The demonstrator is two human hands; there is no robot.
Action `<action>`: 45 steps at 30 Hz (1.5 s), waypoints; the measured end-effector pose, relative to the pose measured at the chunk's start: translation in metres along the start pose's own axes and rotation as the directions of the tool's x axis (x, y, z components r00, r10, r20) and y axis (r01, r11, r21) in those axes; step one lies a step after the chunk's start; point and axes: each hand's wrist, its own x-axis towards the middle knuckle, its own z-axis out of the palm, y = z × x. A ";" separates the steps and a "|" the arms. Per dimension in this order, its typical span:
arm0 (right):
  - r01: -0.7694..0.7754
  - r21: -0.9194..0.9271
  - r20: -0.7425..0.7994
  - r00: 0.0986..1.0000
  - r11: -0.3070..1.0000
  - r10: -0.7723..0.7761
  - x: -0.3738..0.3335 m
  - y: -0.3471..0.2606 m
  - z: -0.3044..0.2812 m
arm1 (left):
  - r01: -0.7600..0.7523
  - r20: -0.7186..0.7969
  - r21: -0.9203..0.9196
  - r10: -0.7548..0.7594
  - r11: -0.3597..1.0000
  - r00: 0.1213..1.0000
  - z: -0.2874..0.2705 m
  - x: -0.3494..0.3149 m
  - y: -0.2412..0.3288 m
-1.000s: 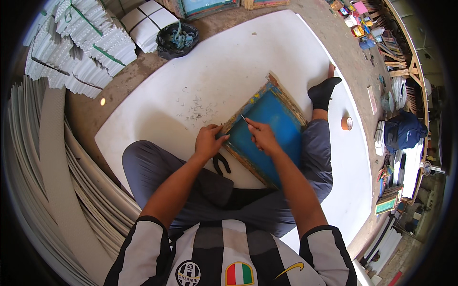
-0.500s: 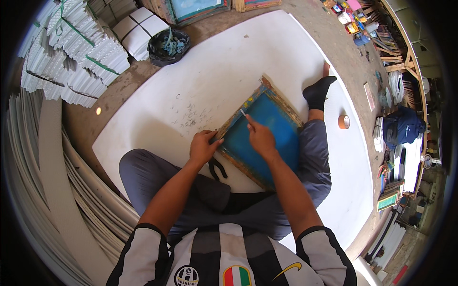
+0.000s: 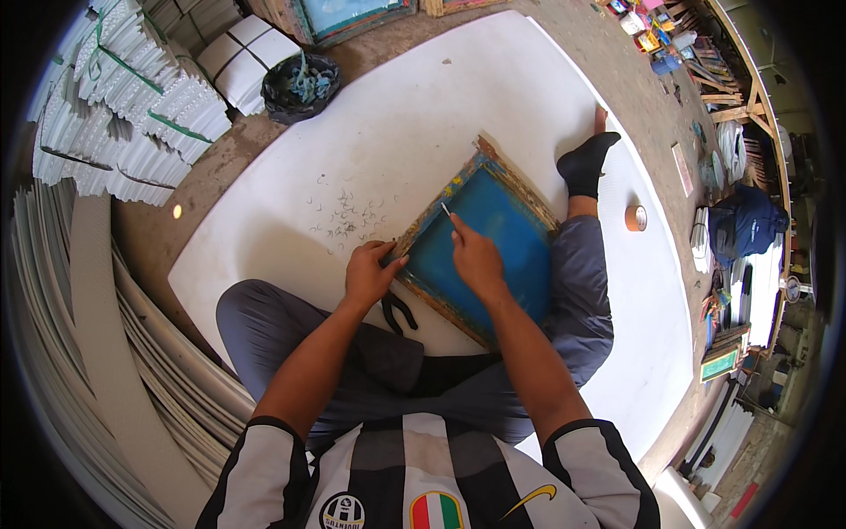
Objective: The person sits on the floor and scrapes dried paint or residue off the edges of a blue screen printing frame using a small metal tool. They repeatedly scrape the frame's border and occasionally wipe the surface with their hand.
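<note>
A worn wooden frame (image 3: 520, 182) with blue mesh (image 3: 515, 238) stretched across it lies tilted between my legs. My left hand (image 3: 370, 273) is closed on the frame's left edge, thumb on the wood. In my right hand (image 3: 477, 260), over the mesh, is a slim pale tool (image 3: 446, 210); its kind cannot be made out. The tool's tip is at the inner side of the upper-left rail. Beside my left hand, black-handled pliers (image 3: 401, 314) lie partly hidden. Several small bent staples (image 3: 344, 217) are scattered left of the frame.
Beneath everything is a white sheet (image 3: 388, 123). A brown tape roll (image 3: 635, 218) rests on its right part. Beyond its far-left edge stand a black bag (image 3: 301, 88) of blue scraps and strapped white stacks (image 3: 132, 97). Long grey strips (image 3: 97, 309) curve along the left.
The tool in my right hand has shifted slightly left along with the hand, staying near the same rail. My left hand keeps its place on the frame. The whole view has shifted a little.
</note>
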 end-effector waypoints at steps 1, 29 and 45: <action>0.011 -0.026 -0.005 1.000 1.000 -0.011 0.000 0.000 0.002 | -0.001 0.002 -0.001 0.001 1.000 1.000 0.000 0.000 0.000; -0.016 -0.268 0.181 0.981 0.963 0.067 -0.025 -0.042 -0.009 | -0.078 0.009 0.054 0.078 0.996 0.997 0.001 0.000 -0.005; 0.052 0.053 0.120 0.991 0.997 -0.058 -0.012 -0.012 0.010 | -0.105 -0.035 0.164 0.113 0.981 0.993 0.003 0.002 -0.005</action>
